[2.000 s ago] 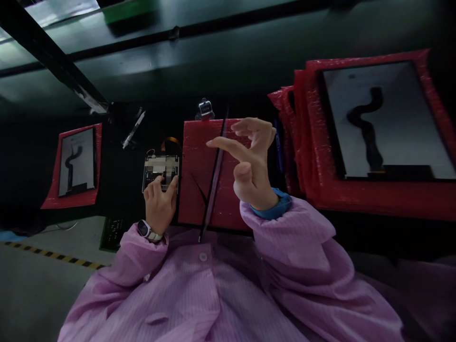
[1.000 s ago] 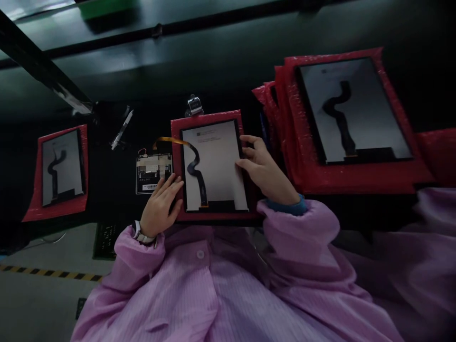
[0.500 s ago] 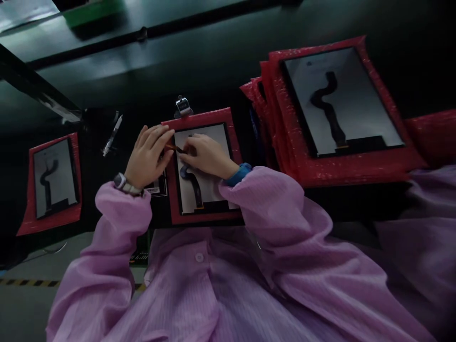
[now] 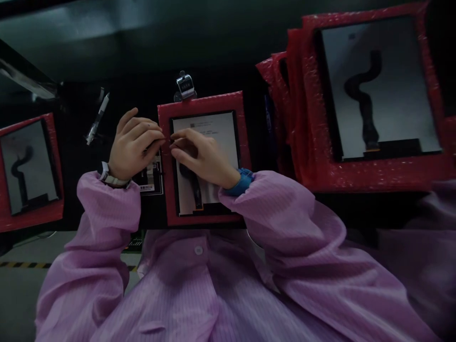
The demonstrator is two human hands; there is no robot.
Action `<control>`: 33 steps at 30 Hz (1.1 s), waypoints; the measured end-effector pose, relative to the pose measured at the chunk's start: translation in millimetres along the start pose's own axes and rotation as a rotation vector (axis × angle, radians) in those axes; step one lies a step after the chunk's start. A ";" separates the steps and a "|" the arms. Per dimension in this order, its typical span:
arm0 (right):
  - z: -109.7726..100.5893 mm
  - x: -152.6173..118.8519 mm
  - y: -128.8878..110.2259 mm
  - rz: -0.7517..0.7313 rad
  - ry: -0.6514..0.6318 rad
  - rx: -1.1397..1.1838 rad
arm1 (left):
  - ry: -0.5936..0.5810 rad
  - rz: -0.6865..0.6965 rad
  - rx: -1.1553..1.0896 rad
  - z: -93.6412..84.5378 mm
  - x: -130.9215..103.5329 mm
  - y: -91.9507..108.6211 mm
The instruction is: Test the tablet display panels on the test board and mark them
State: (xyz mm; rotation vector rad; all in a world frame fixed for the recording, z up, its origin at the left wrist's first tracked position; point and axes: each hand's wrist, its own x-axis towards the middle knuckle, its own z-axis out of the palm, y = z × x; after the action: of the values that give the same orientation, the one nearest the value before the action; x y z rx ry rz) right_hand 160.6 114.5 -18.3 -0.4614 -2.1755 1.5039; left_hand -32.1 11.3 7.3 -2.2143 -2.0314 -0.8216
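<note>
A display panel (image 4: 226,128) with a pale back lies on a red bubble-wrap sheet (image 4: 164,190) in front of me. A black flex cable (image 4: 194,187) curves up from its lower edge, its upper end hidden under my right hand (image 4: 206,159). The thumb and fingers of that hand are pinched around the cable's hidden end. My left hand (image 4: 133,145) is at the sheet's left edge, fingers curled and thumb near the index finger. What it holds, if anything, is hidden. Both hands' fingertips are close together but apart.
A metal tally counter (image 4: 185,88) stands behind the sheet. A pen (image 4: 98,118) lies to the left, near another wrapped panel (image 4: 35,171). To the right rises a stack of red bubble wrap (image 4: 297,109) with a panel (image 4: 399,104) on top. A labelled card (image 4: 152,178) sits under my left wrist.
My left hand has drawn back a little to the left, and its fingers have curled. An orange cable tip seen between the hands is now hidden. The view has shifted closer.
</note>
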 end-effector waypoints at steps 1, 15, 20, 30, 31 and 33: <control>-0.2 -0.7 -1.3 0.028 -0.028 0.124 | 0.011 0.003 -0.006 -0.1 -0.1 2.6; 0.2 -1.8 -6.0 0.043 -0.188 0.204 | -0.087 0.121 -0.008 -5.7 -9.4 8.8; 5.7 -2.3 -5.8 0.021 -0.147 0.025 | -0.140 0.117 0.000 1.4 -9.0 17.6; 2.9 0.1 -2.4 -0.049 -0.185 -0.065 | -0.184 0.060 -0.024 2.3 -7.0 19.5; 2.5 0.4 -2.6 -0.045 -0.180 -0.071 | -0.186 0.054 -0.024 2.2 -6.8 19.8; 2.4 0.7 -2.7 -0.037 -0.163 -0.081 | -0.191 0.043 -0.024 2.3 -6.4 20.3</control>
State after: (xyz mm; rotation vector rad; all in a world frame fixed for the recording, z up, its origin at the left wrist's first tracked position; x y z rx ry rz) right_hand 158.7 111.9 -16.3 -0.3328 -2.3638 1.4847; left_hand -12.4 3.2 9.5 -2.4266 -2.0529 -0.6568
